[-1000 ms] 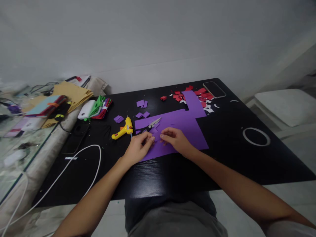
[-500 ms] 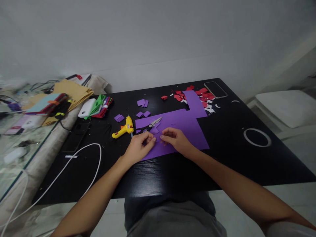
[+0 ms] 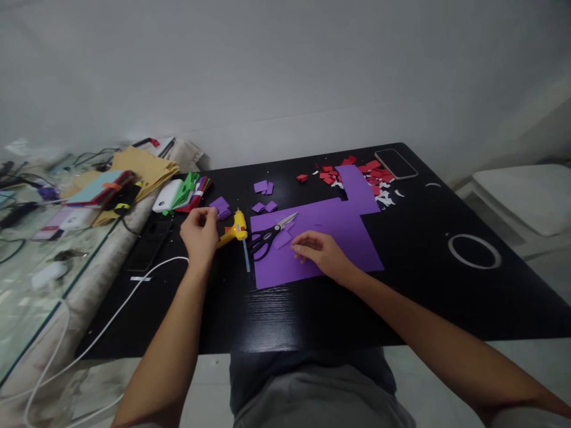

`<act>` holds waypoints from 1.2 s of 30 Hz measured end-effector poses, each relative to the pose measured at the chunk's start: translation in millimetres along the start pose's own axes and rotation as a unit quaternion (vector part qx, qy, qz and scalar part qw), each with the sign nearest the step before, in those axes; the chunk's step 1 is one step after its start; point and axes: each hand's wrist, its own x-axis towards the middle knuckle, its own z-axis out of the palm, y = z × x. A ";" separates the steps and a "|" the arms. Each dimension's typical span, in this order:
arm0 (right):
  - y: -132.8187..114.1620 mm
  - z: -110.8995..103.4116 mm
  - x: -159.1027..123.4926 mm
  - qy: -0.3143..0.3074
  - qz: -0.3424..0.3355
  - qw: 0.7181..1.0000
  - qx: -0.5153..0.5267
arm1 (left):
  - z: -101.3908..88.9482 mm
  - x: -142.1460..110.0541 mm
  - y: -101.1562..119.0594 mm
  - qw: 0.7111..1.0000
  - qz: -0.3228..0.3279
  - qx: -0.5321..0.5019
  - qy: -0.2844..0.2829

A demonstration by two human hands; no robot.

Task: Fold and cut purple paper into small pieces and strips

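Note:
My left hand (image 3: 200, 233) reaches to the left of the yellow glue gun (image 3: 239, 226), its fingers pinched on a purple paper square (image 3: 218, 205) over a small pile of similar pieces. My right hand (image 3: 319, 249) hovers over the lower middle of a large purple sheet (image 3: 330, 244). Its fingers are curled and the thumb lies close to them; anything in them is too small to make out. Black-handled scissors (image 3: 266, 238) lie partly open across the sheet's left side, blades pointing to the upper right. Cut purple pieces (image 3: 282, 239) rest beside the blades.
More purple squares (image 3: 264, 188) lie beyond the sheet. A purple strip (image 3: 357, 189) overlaps red scraps (image 3: 379, 172), near a phone (image 3: 396, 163). A white ring (image 3: 474, 251) is at right. Felt bundles (image 3: 191, 191), a dark phone (image 3: 148, 245) and a white cable (image 3: 120, 300) occupy the left.
My left hand has moved left from the purple sheet to the purple pile beside the glue gun, uncovering the scissors' handles. My right hand stays nearly in place. The view has shifted slightly.

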 end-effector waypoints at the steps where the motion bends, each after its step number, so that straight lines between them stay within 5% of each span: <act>1: 1.0 0.2 0.1 0.001 0.001 1.000 0.000 | -2.2 8.9 -7.2 0.998 -0.025 0.051 0.006; 6: 5.6 -0.7 0.3 0.011 0.018 1.000 -0.007 | -5.8 26.0 -28.6 0.977 -0.106 0.177 -0.046; 16: -4.9 -3.9 1.3 0.020 0.073 0.993 0.094 | -5.4 26.4 -29.8 0.967 -0.113 0.219 -0.066; 19: -8.2 -4.5 1.6 -0.004 0.094 0.984 0.154 | -4.0 18.8 -22.1 0.975 -0.044 0.212 -0.050; 22: -9.6 -5.9 2.2 -0.026 0.104 0.973 0.204 | 2.5 0.3 -7.3 0.980 0.100 0.163 -0.061; 27: -9.6 -8.9 3.6 -0.038 0.108 0.958 0.264 | 18.6 -41.9 21.4 0.906 0.305 0.096 -0.278; 31: -7.0 -10.8 6.4 -0.036 0.122 0.949 0.288 | 25.1 -58.9 27.0 0.852 0.370 0.112 -0.352; 36: -2.6 -11.6 7.5 -0.049 0.129 0.950 0.279 | 24.0 -58.5 21.1 0.846 0.385 0.126 -0.347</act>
